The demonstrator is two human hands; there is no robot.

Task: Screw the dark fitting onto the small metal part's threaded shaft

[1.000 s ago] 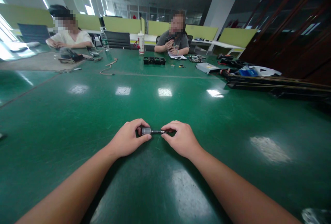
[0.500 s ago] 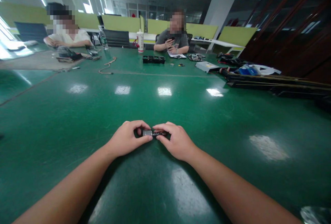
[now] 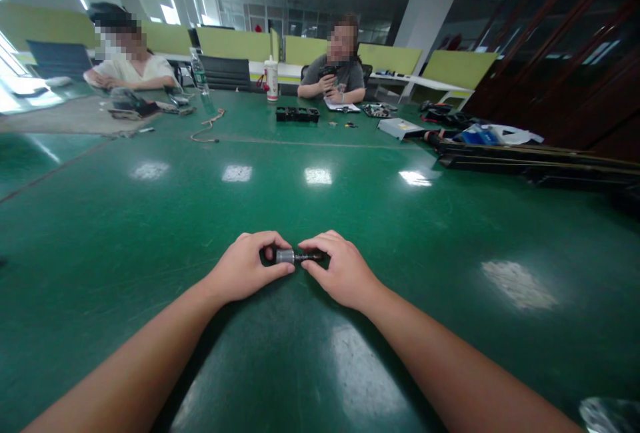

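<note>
A small silver-grey metal cylinder [image 3: 285, 256] lies lengthwise between my hands, low over the green table [image 3: 320, 210]. My left hand [image 3: 245, 266] is closed on it, thumb in front and fingers behind. From the cylinder's right end a dark shaft with a spiral or threaded surface [image 3: 306, 256] runs toward my right hand [image 3: 343, 270]. The thumb and fingers of that hand curl round the shaft in a pinch, and its far end is partly hidden by them. Whether the two pieces are one part or separate I cannot tell.
Across the table sit two people, one with a phone [image 3: 328, 72]. Farther back stand a black slotted block [image 3: 297, 115], a white cup [image 3: 271, 80], a bottle [image 3: 199, 73] and a cord [image 3: 205, 132]. Long black bars [image 3: 525, 158] and a grey box [image 3: 400, 128] lie right.
My right fingers have shifted slightly right and spread a little, showing more of the dark shaft. My left hand and the cylinder have hardly moved. The far person's phone is raised slightly.
</note>
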